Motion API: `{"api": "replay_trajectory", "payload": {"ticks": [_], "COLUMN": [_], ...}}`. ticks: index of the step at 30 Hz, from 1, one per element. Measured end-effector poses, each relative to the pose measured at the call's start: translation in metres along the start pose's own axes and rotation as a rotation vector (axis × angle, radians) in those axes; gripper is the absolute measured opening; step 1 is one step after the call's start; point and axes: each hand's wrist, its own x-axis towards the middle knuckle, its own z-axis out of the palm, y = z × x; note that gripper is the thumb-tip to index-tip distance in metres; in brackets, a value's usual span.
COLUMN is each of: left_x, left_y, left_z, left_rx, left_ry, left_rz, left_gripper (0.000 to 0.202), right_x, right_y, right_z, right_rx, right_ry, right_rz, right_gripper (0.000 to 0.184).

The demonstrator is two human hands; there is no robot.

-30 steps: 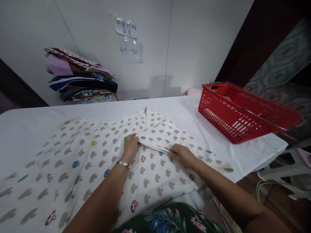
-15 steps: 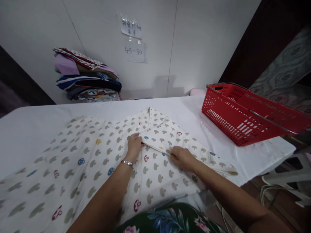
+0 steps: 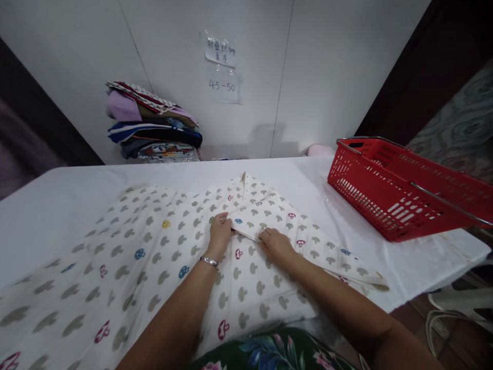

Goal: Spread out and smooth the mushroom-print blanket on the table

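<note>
A cream cloth (image 3: 146, 257) printed with grey, red and blue mushrooms lies spread over the white table (image 3: 57, 200). Its right part is folded over into a flap (image 3: 277, 216). My left hand (image 3: 219, 234), with a silver bracelet at the wrist, pinches the flap's edge near its corner. My right hand (image 3: 274, 242) grips the same folded edge a short way to the right, fingers curled on the cloth.
A red plastic basket (image 3: 400, 190) with metal handles sits at the table's right end. A stack of folded fabrics (image 3: 154, 126) stands at the back against the white wall, below two paper notes (image 3: 221, 69). The table's right edge drops to the floor.
My right hand has slid left along the folded edge, closer to my left hand. The view has shifted, so everything sits a little further right in the picture.
</note>
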Motion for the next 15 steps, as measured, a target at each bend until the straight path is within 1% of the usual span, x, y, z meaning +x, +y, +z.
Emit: {"api": "replay_trajectory", "payload": {"ticks": [6, 12, 15], "left_x": [-0.003, -0.004, -0.004], "left_y": [0.001, -0.001, 0.000], "left_z": [-0.003, -0.004, -0.004], "left_rx": [0.111, 0.115, 0.131], "left_ry": [-0.025, -0.015, -0.011], "left_rz": [0.098, 0.096, 0.103], "left_gripper": [0.035, 0.035, 0.036], "right_x": [0.002, -0.003, -0.004], "right_y": [0.000, -0.004, -0.006], "right_z": [0.007, 0.012, 0.013], "right_rx": [-0.003, -0.068, -0.088], "right_ry": [-0.005, 0.078, 0.078], "right_rz": [0.041, -0.060, -0.052], "right_gripper": [0.012, 0.010, 0.014]}}
